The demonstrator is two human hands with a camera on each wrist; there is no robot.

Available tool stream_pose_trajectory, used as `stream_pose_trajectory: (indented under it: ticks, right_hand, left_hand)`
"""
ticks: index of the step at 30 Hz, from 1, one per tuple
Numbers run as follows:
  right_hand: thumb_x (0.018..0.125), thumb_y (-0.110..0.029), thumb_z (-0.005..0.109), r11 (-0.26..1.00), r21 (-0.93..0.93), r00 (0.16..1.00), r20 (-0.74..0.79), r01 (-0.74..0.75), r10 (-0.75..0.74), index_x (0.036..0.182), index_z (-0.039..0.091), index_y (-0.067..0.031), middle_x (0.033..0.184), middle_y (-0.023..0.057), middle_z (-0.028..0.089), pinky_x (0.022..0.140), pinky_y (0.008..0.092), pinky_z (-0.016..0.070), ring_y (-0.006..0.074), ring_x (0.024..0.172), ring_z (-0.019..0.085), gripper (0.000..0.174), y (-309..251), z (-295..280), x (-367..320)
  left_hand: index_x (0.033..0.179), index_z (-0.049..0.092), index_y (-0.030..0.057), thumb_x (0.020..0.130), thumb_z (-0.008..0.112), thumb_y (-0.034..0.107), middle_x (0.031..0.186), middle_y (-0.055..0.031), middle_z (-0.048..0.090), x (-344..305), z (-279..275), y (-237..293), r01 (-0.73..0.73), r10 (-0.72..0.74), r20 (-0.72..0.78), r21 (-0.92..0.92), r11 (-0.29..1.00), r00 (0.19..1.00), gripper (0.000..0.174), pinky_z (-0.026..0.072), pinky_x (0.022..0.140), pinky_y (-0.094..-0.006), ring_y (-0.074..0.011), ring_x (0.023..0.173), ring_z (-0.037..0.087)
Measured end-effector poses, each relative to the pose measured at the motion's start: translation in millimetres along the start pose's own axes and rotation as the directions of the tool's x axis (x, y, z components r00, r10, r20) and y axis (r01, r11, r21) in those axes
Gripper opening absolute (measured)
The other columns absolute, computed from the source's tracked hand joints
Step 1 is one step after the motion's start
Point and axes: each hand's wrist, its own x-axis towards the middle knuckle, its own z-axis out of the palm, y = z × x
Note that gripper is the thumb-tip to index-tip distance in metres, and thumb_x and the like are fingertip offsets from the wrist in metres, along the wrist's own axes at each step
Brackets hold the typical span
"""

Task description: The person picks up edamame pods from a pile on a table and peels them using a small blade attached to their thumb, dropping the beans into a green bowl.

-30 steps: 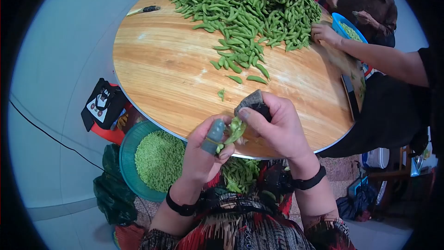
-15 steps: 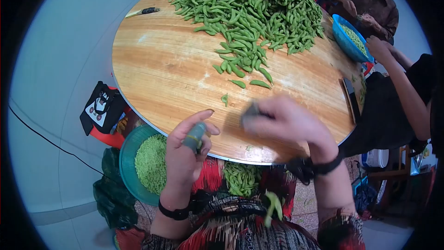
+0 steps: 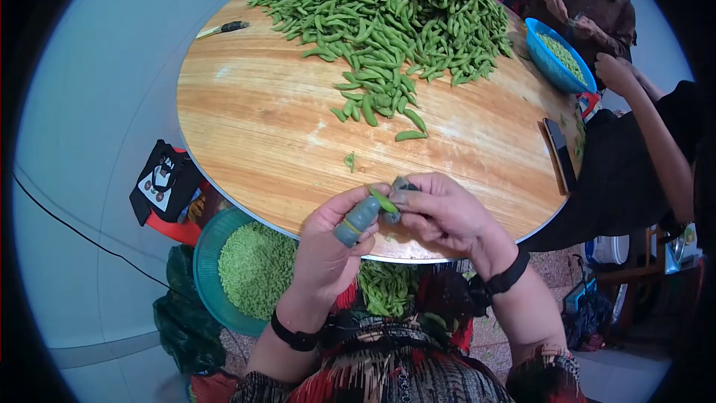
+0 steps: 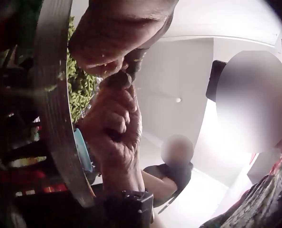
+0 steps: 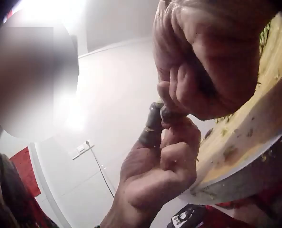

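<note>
A single green soybean pod (image 3: 384,200) is held between my two hands just above the table's near edge. My left hand (image 3: 321,250) pinches one end of it, its thumb wearing a grey-green cover (image 3: 361,222) bound with a yellow band. On the other end my right hand (image 3: 451,216) pinches with curled fingers and a dark covering at the fingertips. Both wrist views show the hands meeting tip to tip, with the pod mostly hidden there. Beyond them, a big heap of pods (image 3: 418,15) covers the far side of the round wooden table (image 3: 246,127).
A teal basket of shelled beans (image 3: 253,269) stands below the table at left. Green husks (image 3: 388,287) lie near my lap. At the right are a blue bowl (image 3: 559,60), a phone (image 3: 559,153) and two other people. A knife-like tool (image 3: 224,29) lies far left.
My hands held a crushed pod, then parted while split husks dropped toward my lap. Now they are together on another pod. A neighbour's arm has drawn back from the heap toward the blue bowl.
</note>
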Motion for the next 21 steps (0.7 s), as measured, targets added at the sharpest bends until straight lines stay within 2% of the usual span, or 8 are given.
stream_pose_trajectory:
  ticks: [1,3,5,10,14,16,18,21]
  right_hand:
    - [0.092,-0.021,0.053,0.997,0.073,1.000,0.006,0.000,-0.001,0.082,0.055,-0.0058,0.054,-0.0035,0.046,0.035,0.0182,0.0209,0.0020,0.039,0.032,0.018,3.8,3.2,-6.6]
    - [0.094,-0.022,0.049,0.999,0.042,0.998,0.060,-0.023,0.021,0.084,0.054,-0.0054,0.057,-0.0038,0.045,0.038,0.0185,0.0242,0.0029,0.043,0.033,0.020,7.0,8.6,-18.7]
    - [0.096,-0.024,0.044,0.979,-0.117,0.986,0.042,0.167,-0.163,0.085,0.053,-0.0052,0.061,-0.0038,0.045,0.044,0.0190,0.0280,0.0040,0.049,0.035,0.024,11.6,19.1,-26.2]
    - [0.098,-0.024,0.040,0.978,-0.112,0.981,0.092,0.178,-0.168,0.083,0.051,-0.0054,0.065,-0.0038,0.045,0.047,0.0192,0.0301,0.0043,0.053,0.036,0.026,22.4,19.8,-33.1]
    - [0.098,-0.022,0.041,0.979,-0.105,0.984,0.042,0.175,-0.172,0.082,0.050,-0.0066,0.065,-0.0036,0.046,0.046,0.0180,0.0299,0.0034,0.052,0.037,0.025,26.1,25.3,-33.8]
    - [0.098,-0.021,0.041,0.990,-0.041,0.991,0.013,0.137,-0.136,0.081,0.050,-0.0069,0.065,-0.0035,0.047,0.046,0.0176,0.0300,0.0030,0.051,0.037,0.024,25.2,27.7,-36.2]
    - [0.097,-0.021,0.043,0.982,0.184,0.995,0.077,0.051,-0.066,0.083,0.051,-0.0070,0.064,-0.0037,0.047,0.044,0.0173,0.0294,0.0027,0.049,0.036,0.021,24.3,29.4,-38.3]
    - [0.095,-0.020,0.046,0.991,0.060,0.993,-0.018,0.119,-0.118,0.081,0.052,-0.0073,0.062,-0.0045,0.047,0.042,0.0172,0.0282,0.0026,0.047,0.036,0.020,30.6,31.9,-35.0]
  left_hand:
    - [0.107,0.057,-0.0004,0.083,0.053,-0.004,0.087,-0.0040,0.059,-0.5,-1.6,-3.5,0.000,0.000,0.062,-0.009,1.000,0.998,0.025,0.0295,0.047,-0.0127,-0.0014,0.062,0.045]
    - [0.103,0.058,-0.0002,0.082,0.054,-0.004,0.087,-0.0041,0.060,-0.6,-2.5,-9.5,-0.039,0.039,0.033,-0.017,0.999,0.999,0.022,0.0296,0.048,-0.0129,-0.0016,0.063,0.047]
    - [0.099,0.059,0.0000,0.082,0.055,-0.003,0.086,-0.0041,0.060,-1.8,0.1,-11.5,-0.084,0.084,0.006,-0.024,0.996,0.996,0.018,0.0297,0.048,-0.0132,-0.0018,0.064,0.048]
    - [0.093,0.057,0.0020,0.077,0.064,0.003,0.084,-0.0047,0.060,-8.1,3.4,-15.7,-0.222,0.231,-0.050,0.149,0.964,0.972,0.018,0.0321,0.047,-0.0145,-0.0042,0.062,0.051]
    - [0.092,0.056,0.0016,0.076,0.064,0.003,0.084,-0.0030,0.060,-15.2,8.1,-16.7,-0.217,0.252,-0.122,0.242,0.946,0.960,0.018,0.0324,0.048,-0.0145,-0.0037,0.062,0.050]
    - [0.094,0.057,0.0010,0.079,0.063,0.004,0.084,-0.0021,0.059,-17.5,9.1,-14.2,-0.217,0.217,0.015,0.175,0.960,0.976,0.016,0.0327,0.049,-0.0144,-0.0034,0.062,0.050]
    - [0.094,0.057,0.0008,0.080,0.062,0.003,0.084,-0.0020,0.059,-17.9,2.5,-14.5,-0.212,0.204,0.066,0.142,0.967,0.977,0.015,0.0330,0.049,-0.0143,-0.0037,0.062,0.050]
    - [0.095,0.058,0.0004,0.082,0.061,0.003,0.084,-0.0021,0.058,-20.2,9.4,-14.6,-0.214,0.205,0.074,0.172,0.961,0.976,0.014,0.0334,0.050,-0.0141,-0.0042,0.062,0.050]
